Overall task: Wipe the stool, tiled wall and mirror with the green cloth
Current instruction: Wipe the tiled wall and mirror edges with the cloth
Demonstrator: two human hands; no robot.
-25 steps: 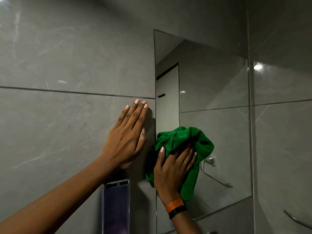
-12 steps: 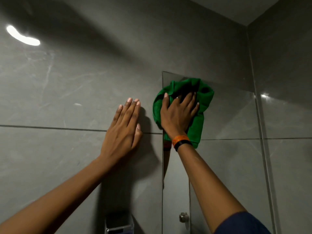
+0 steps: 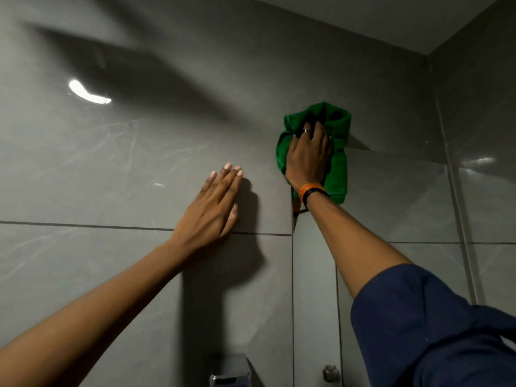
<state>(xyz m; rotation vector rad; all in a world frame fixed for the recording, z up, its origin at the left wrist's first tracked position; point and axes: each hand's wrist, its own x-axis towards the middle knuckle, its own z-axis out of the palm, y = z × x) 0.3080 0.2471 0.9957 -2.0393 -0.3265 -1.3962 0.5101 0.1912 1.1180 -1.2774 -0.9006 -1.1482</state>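
Green cloth (image 3: 339, 163) was bunched under the right hand (image 3: 307, 155), its fingers (image 3: 305, 132) clenched on it at the mirror (image 3: 391, 196) top corner; left hand (image 3: 212, 210) fingers (image 3: 226, 177) lay flat, released, on the tiled wall (image 3: 111, 163).

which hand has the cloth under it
The right hand, with orange and black wristbands, presses the green cloth at the mirror's top corner. The left hand lies bare and flat on the tiled wall.
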